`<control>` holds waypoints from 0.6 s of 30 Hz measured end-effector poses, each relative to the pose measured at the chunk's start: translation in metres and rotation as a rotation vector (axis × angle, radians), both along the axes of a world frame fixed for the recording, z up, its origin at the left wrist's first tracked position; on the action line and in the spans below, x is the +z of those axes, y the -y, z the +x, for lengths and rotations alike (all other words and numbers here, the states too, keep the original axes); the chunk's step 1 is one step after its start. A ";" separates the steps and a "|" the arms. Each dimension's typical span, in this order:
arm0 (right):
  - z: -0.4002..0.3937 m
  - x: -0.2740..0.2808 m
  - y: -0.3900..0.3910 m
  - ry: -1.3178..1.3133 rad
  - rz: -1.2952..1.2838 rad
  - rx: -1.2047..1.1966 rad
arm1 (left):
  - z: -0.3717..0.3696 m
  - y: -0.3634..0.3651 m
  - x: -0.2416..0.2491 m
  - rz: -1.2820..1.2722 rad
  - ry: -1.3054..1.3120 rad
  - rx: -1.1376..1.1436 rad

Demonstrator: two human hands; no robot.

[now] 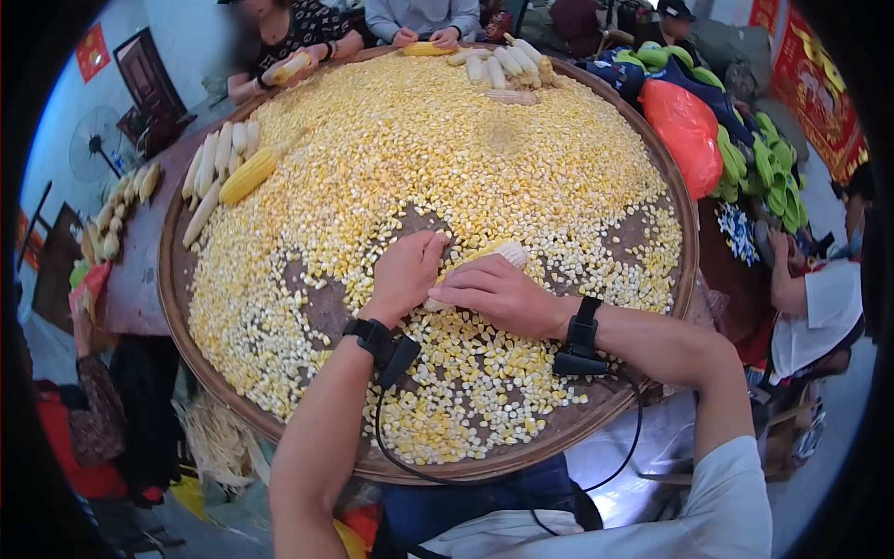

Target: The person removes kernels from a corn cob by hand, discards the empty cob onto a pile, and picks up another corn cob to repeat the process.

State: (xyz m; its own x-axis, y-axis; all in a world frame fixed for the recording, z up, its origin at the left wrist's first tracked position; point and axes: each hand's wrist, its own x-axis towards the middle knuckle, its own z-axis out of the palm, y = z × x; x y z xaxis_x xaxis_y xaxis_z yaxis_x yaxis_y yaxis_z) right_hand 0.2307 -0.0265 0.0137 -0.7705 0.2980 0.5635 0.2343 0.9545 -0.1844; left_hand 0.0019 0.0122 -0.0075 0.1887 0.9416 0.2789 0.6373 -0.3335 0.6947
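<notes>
Yellow-and-white, a partly bare corncob (510,252) is lying above loose pale kernels (391,130), right hand (503,293) gripping it, left hand (407,273) curling alongside, hold unclear. Thin black cable (640,415) crossing the round brown tray's rim (691,244) could be snagging, tugging a wrist.

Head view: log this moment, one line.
right hand: on partly shelled white-and-yellow corn cob | left hand: beside it, fingers partly hidden | loose yellow-white kernels: across round brown tray
</notes>
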 end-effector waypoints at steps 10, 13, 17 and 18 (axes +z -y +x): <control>0.001 -0.009 0.000 -0.101 0.004 -0.133 | 0.000 0.008 0.006 -0.017 0.062 -0.020; -0.001 -0.006 0.000 -0.130 0.001 -0.202 | 0.000 0.005 0.006 -0.057 0.046 -0.025; -0.002 -0.010 -0.001 -0.082 -0.035 -0.224 | -0.003 -0.001 -0.003 -0.092 0.138 -0.011; -0.002 -0.009 0.000 -0.060 -0.027 -0.254 | -0.003 0.000 -0.002 -0.096 0.168 0.017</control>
State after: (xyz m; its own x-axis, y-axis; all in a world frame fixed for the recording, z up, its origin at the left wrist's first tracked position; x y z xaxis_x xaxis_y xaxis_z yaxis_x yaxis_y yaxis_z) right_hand 0.2292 -0.0266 0.0050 -0.6342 0.4932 0.5954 0.4537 0.8610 -0.2299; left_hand -0.0007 0.0125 -0.0095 0.1310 0.9679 0.2144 0.5144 -0.2512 0.8200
